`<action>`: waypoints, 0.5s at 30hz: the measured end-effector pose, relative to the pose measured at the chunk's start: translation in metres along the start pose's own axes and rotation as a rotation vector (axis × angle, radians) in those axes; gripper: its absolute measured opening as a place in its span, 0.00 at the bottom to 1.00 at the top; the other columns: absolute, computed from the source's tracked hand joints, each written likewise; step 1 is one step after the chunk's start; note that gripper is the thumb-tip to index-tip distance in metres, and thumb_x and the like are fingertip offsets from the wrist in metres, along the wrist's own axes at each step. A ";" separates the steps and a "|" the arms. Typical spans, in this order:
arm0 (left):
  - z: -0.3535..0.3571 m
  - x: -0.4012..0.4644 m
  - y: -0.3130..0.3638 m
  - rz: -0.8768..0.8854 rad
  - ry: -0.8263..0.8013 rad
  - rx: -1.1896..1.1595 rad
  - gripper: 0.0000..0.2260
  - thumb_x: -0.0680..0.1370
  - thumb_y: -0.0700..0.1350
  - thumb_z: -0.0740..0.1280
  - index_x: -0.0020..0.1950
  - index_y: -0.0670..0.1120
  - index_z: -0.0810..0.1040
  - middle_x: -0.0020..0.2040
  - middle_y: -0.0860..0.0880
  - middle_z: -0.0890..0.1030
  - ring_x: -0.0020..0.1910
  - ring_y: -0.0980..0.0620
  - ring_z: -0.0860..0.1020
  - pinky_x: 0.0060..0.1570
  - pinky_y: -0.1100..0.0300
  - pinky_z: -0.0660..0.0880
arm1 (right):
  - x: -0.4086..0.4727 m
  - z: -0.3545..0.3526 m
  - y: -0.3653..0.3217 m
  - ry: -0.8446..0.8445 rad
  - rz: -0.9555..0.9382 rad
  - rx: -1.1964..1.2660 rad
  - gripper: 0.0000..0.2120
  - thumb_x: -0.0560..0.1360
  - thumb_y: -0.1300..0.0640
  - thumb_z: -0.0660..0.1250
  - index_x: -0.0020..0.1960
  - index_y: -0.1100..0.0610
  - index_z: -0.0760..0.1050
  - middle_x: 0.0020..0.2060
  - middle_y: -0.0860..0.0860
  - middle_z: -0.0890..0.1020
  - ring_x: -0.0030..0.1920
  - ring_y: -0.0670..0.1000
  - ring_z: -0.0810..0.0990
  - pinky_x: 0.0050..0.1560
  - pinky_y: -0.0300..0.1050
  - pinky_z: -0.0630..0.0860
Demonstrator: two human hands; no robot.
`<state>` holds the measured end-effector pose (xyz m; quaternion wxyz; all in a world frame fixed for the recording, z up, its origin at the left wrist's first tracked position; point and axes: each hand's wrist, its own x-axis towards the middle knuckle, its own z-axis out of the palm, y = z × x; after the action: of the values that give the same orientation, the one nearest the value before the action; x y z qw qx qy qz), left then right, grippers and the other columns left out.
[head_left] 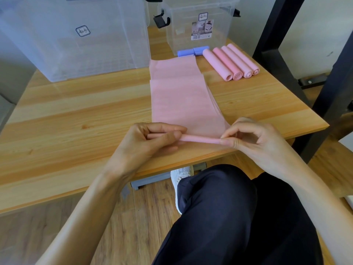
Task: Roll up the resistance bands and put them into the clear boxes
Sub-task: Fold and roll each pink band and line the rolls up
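Observation:
A pink resistance band (181,96) lies flat on the wooden table (76,115), stretching away from me. Its near end is turned into a thin tight roll (200,139). My left hand (150,142) pinches the roll's left end between thumb and fingers. My right hand (250,136) pinches its right end. Several finished pink rolls (231,62) lie side by side at the back right. Two blue rolls (192,51) lie inside the small clear box (198,22) at the back. A large clear box (76,39) stands at the back left.
The small box has black clip latches (161,21) on its sides. A black metal frame (277,54) rises just beyond the table's right edge. My crossed legs in dark trousers (238,217) and a white shoe sit below the near table edge.

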<state>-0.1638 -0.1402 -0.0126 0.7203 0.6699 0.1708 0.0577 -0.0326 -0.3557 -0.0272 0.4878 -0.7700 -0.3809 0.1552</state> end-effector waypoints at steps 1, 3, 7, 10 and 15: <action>0.000 0.001 0.000 0.007 0.018 -0.006 0.09 0.68 0.45 0.72 0.46 0.49 0.87 0.47 0.45 0.87 0.48 0.52 0.84 0.47 0.64 0.81 | -0.001 0.000 -0.001 0.002 0.003 -0.002 0.11 0.68 0.44 0.70 0.43 0.50 0.84 0.40 0.48 0.78 0.46 0.51 0.76 0.52 0.51 0.72; 0.000 0.002 0.000 0.011 0.034 -0.013 0.08 0.68 0.44 0.73 0.46 0.48 0.87 0.47 0.46 0.87 0.46 0.53 0.84 0.46 0.64 0.81 | -0.003 -0.001 -0.002 0.002 0.013 -0.010 0.12 0.67 0.42 0.70 0.43 0.49 0.84 0.41 0.47 0.79 0.46 0.51 0.76 0.53 0.49 0.72; 0.001 0.003 -0.002 0.021 0.042 -0.008 0.08 0.69 0.44 0.73 0.46 0.48 0.87 0.47 0.46 0.87 0.46 0.53 0.84 0.47 0.65 0.81 | -0.004 0.000 -0.005 0.030 0.032 -0.050 0.10 0.68 0.45 0.70 0.44 0.49 0.83 0.41 0.45 0.80 0.45 0.47 0.76 0.49 0.40 0.73; 0.002 0.004 -0.003 0.045 0.077 -0.025 0.07 0.68 0.44 0.73 0.45 0.48 0.87 0.47 0.47 0.87 0.46 0.55 0.84 0.49 0.64 0.81 | -0.006 -0.003 -0.004 0.140 0.073 -0.057 0.15 0.68 0.43 0.70 0.53 0.44 0.79 0.42 0.44 0.80 0.43 0.44 0.77 0.44 0.31 0.72; -0.001 0.010 -0.001 0.073 0.115 -0.095 0.07 0.67 0.46 0.73 0.43 0.52 0.88 0.47 0.50 0.87 0.45 0.57 0.84 0.54 0.62 0.80 | -0.005 -0.005 -0.009 0.113 0.164 0.213 0.34 0.68 0.52 0.74 0.71 0.42 0.67 0.44 0.50 0.86 0.41 0.47 0.84 0.47 0.33 0.77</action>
<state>-0.1545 -0.1365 -0.0151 0.7377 0.6362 0.1843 0.1302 -0.0366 -0.3602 -0.0175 0.5730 -0.7499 -0.2702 0.1904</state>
